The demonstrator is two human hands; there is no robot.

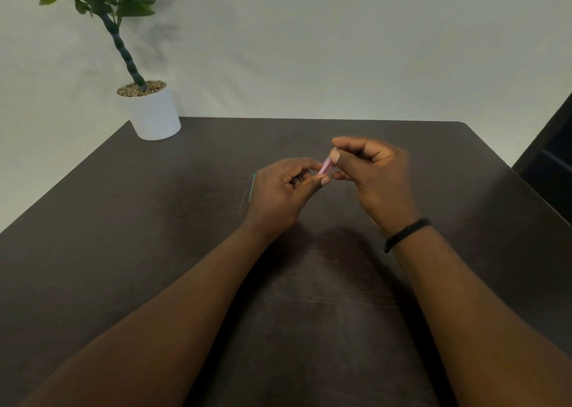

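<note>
A small pink tube (326, 167) is pinched low by the left hand (278, 196) and at its top by the right hand (379, 174), seemingly for opening.

Two forearms fill the lower frame, both bare all the way to the wrists. Left forearm (185, 307) first: long, lean, uncovered, and the left hand (278, 193) beyond it is bare as well. Over to the right forearm (470, 307), and here is the one thing worn: a slim black wristband (405, 234), matte, sitting snug round the wrist just behind the right hand (377, 177), with a thicker, blocky piece showing at its lower end. Up at the fingers (335, 158), the nails are short and neatly trimmed, the two thumbnails showing clearest. The right hand is slightly blurred.
</note>
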